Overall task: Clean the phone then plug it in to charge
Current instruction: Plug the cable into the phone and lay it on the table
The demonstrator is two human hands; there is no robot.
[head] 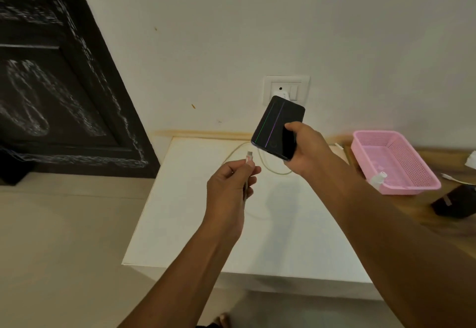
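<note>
The cable plug (249, 158) is pinched between the thumb and fingers of the left hand (229, 188), its metal tip pointed up toward the phone (277, 126) and held just short of the phone's lower edge. The phone is gripped along its right side by the right hand (305, 147), thumb laid across the dark screen, and is held tilted above the white table (180, 224). Thin green and purple lines are seen running down the screen. The cable (270, 170) is looped on the table beneath both hands. Behind the phone's top edge, a white charger (282, 95) is seated in the wall socket (286, 90). A pink basket (394, 162) is placed to the right, on a wooden surface (438, 229). A dark door (51, 82) is seen at left.
</note>
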